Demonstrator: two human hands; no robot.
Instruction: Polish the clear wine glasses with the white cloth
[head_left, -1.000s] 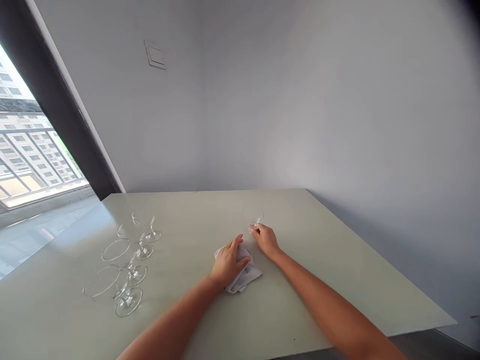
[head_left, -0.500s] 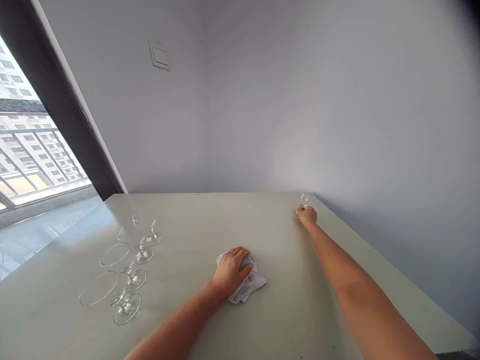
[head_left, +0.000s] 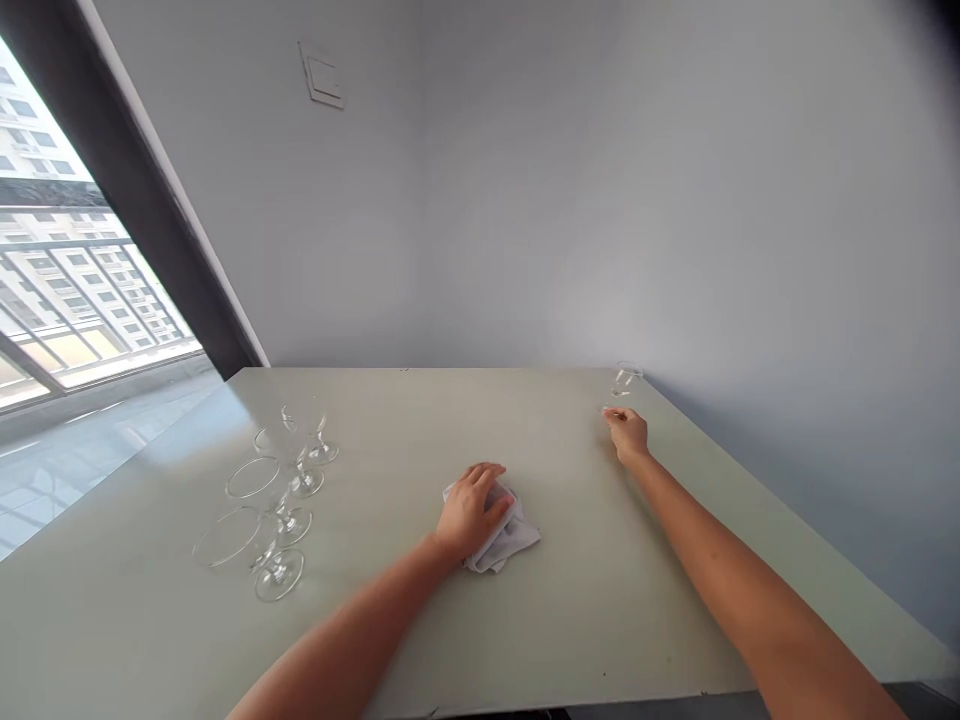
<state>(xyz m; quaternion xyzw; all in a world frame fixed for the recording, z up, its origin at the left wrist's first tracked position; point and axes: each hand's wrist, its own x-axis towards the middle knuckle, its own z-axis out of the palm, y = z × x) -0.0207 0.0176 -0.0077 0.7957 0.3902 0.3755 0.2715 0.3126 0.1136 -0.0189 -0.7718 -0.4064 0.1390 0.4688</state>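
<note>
Four glasses (head_left: 279, 575) stand; a fifth glass (head_left: 625, 380) has shifted right, right hand (head_left: 628, 434) grip unclear; open left hand (head_left: 469, 512) covers cloth (head_left: 516, 541).

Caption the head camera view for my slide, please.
Left hand on a cloth, right hand near one glass, four more glasses standing at left on the table.

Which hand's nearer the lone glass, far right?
Right. The right hand is at the glass, on its near side; the left hand is on the cloth, well left of it and closer to the camera.
</note>
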